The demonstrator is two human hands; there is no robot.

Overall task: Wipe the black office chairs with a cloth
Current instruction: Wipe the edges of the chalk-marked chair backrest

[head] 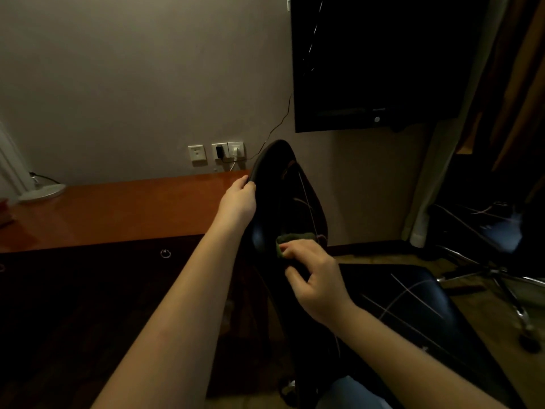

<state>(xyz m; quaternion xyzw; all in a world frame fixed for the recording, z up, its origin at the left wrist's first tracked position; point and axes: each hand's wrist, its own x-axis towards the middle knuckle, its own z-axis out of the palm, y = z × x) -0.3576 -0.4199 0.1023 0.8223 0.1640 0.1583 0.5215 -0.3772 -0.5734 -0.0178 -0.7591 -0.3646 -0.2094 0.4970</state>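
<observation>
The black office chair (298,208) stands just beside the right end of a wooden desk (118,208), turned so that its backrest (283,172) is seen almost edge-on. The long axis of the backrest runs from low near the person up and away toward the wall, and its rounded top points upward, ending below a dark screen (374,63) mounted on the wall. Its padded face looks to the right, where the seat (407,293) spreads out flat toward the lower right. The left hand (239,199) grips the left edge of the backrest in its upper half, with the fingers close together and folded over the rim and the thumb on the near side. The right hand (315,278) is lower, at the inner face of the backrest, and holds a small green cloth (295,238) bunched against it; its fingers are bent and kept together on the cloth (the far part of the cloth shows above the fingertips). A second black chair (483,228) with a shiny metal base stands well apart on the right, partly in shadow. On the wall above the desk there are white sockets (216,152) with plugs in them, and a thin cable goes up from them toward the screen.
</observation>
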